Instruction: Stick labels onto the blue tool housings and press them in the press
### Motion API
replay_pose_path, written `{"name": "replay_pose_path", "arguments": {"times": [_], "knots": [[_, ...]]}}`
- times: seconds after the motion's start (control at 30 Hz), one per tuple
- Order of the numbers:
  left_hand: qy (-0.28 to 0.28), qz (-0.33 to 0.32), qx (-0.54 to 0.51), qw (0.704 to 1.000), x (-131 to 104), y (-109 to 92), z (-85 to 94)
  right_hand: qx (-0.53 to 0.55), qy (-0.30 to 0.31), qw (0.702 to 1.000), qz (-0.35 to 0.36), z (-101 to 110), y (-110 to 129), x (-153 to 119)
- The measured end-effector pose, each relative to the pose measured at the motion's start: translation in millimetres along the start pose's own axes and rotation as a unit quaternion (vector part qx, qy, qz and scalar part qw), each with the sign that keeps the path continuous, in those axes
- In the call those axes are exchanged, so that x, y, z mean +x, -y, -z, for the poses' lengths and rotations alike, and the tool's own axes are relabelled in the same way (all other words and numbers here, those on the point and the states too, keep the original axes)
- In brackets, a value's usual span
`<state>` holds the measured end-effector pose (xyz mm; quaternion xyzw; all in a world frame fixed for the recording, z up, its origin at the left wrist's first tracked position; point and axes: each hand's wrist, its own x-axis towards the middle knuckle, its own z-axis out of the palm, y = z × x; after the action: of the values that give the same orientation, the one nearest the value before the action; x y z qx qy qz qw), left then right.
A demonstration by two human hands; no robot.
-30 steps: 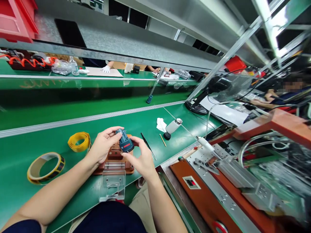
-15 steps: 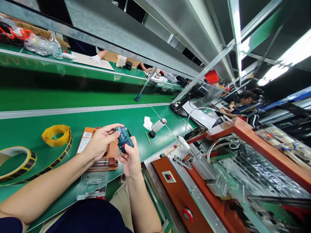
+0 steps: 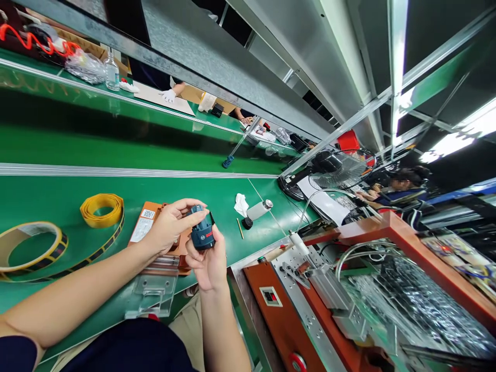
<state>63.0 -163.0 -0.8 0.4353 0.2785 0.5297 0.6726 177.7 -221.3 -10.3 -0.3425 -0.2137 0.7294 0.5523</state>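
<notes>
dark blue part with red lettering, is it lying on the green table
No, the left hand and right hand hold the dark blue part between them.

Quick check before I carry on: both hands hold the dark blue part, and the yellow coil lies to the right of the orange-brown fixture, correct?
Not quite. The head view shows the yellow coil left of the orange-brown fixture. Both the left hand and right hand do hold the dark blue part.

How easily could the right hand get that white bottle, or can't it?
Probably yes: nothing tall seems to stand between the right hand and the white bottle. It'd need to let go of the blue piece, which the left hand holds too.
</notes>
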Motion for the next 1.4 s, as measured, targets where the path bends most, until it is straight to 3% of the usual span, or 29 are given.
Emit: {"name": "replay_pose_path", "arguments": {"times": [0.1,0.2,0.43,0.63,0.97,1.4], "knots": [[-0.013,-0.047,0.103,0.994,-2,2,-0.2,0.01,0.04,0.996,-0.076,-1,-3,-1],[-0.012,-0.086,0.2,0.976,-4,0,1.7,-0.014,0.041,0.995,-0.088,-1,-6,-3],[-0.031,-0.118,0.335,0.934,-8,-10,1.7,-0.145,-0.025,0.989,0.004,5,-20,-5],[-0.056,-0.133,0.402,0.904,-7,-5,5.0,-0.266,-0.02,0.96,0.084,6,-25,-5],[0.009,-0.045,0.301,0.952,5,-1,12.6,-0.29,-0.005,0.953,0.083,8,-27,-8],[0.0,0.004,0.199,0.98,8,8,16.3,-0.287,0.01,0.949,0.129,18,-24,-8]]}}
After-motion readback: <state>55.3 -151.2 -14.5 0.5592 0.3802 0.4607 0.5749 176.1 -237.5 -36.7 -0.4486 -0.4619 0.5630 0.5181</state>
